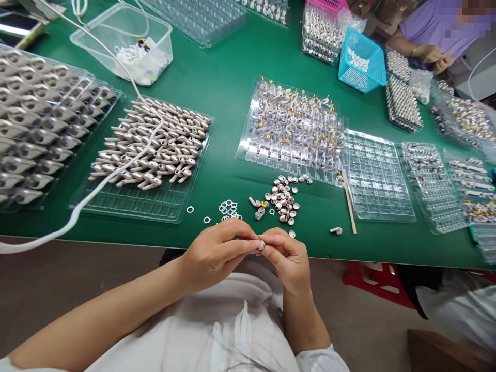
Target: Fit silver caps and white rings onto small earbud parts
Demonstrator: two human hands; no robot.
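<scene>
My left hand (222,253) and my right hand (287,258) meet at the table's front edge. Between their closed fingertips is a small round earbud cap (262,245), pale inside, mostly covered by the fingers. Just beyond lie a pile of loose beige earbud caps (283,199) and a cluster of white rings (228,207). An earbud stem piece with a yellow tab (262,205) rests between them. Off to the right, a single earbud (336,231) lies alone near the edge.
A tray of finished-looking earbuds (155,139) stands left, crossed by a white cable (89,199). Ahead is a tray of parts with yellow tabs (298,124), beside a wooden stick (351,209) and a clear tray (377,175). A blue basket (362,62) and a co-worker's hands (434,57) are far right.
</scene>
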